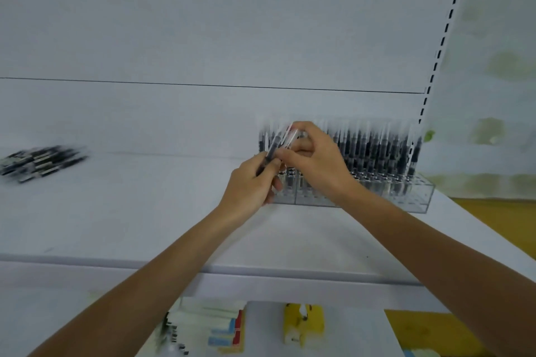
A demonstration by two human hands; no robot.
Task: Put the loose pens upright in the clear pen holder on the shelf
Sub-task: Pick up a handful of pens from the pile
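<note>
Lying on a lower level nearest the camera are a yellow package [303, 324] and white packs [208, 324]. Above, over the white shelf [116, 211], the left hand [252, 182] and right hand [316, 162] meet, both closed on blurred pens [280, 139]. Just behind stands the clear pen holder [406, 194], near the shelf's right edge, packed with upright pens. Loose pens [40, 162] lie at the far left.

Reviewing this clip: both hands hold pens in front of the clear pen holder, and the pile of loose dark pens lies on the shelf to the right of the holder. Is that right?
Not quite. In the head view the pile of loose dark pens lies far to the left of the clear plastic pen holder, not the right. The left hand and right hand do hold pens in front of it.
</note>
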